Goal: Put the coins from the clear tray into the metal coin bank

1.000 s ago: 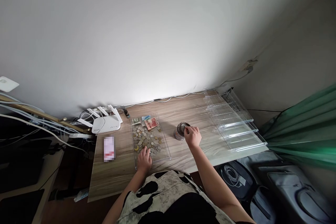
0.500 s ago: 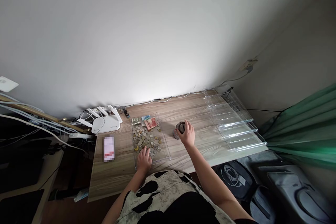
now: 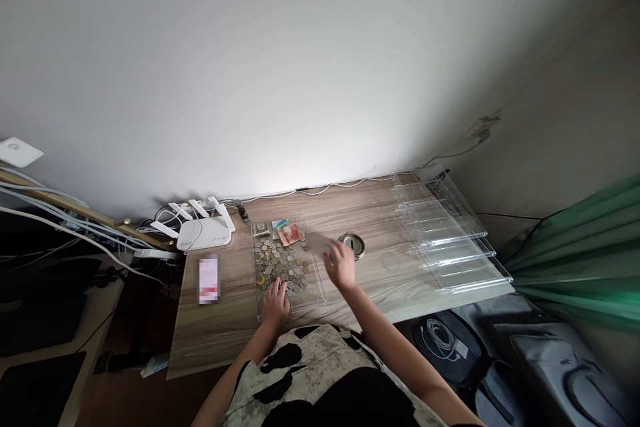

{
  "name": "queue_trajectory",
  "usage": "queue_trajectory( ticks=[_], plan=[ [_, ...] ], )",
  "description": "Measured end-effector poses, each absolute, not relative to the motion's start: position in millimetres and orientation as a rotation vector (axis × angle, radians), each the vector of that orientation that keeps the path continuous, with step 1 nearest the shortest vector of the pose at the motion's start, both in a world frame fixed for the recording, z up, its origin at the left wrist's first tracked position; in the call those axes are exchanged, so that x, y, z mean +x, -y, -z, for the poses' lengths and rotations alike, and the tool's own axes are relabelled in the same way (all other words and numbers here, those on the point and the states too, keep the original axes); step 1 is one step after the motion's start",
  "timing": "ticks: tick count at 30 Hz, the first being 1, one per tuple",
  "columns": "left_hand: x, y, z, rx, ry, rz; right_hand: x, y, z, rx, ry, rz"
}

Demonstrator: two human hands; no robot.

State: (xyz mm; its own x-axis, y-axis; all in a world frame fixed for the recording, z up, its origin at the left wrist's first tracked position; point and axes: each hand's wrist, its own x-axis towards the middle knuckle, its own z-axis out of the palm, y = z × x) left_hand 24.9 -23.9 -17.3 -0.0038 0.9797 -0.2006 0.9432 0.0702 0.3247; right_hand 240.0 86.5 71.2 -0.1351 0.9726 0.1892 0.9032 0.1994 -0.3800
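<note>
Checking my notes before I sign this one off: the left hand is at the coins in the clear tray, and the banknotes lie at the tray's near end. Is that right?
Not quite: the head view shows the banknotes at the far end of the clear tray. The left hand is indeed at the coins.

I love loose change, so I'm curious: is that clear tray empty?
Not empty: coins lie spread over the clear tray, with banknotes near its far end.

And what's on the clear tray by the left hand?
Coins and banknotes lie on the clear tray; whatever the left hand covers is hidden from view.
</note>
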Motion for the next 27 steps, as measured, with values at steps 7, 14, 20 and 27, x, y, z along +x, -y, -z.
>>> queue_trajectory(
  ticks=[7,14,20,27],
  plan=[
    [25.5,23.5,17.4,1.9,-1.988,-0.142,162.1,-75.6,-32.7,-1.584,2.596,-0.782],
    [24.9,23.3,15.7,1.894,-1.979,-0.126,161.5,-70.5,-7.4,-1.619,2.61,-0.893],
    [25.9,23.0,16.1,1.889,-1.982,-0.109,169.4,-67.8,-2.6,-1.563,2.603,-0.784],
    [24.4,22.9,17.8,1.9,-1.96,-0.114,198.1,-67.7,-37.6,-1.562,2.274,-0.573]
  ],
)
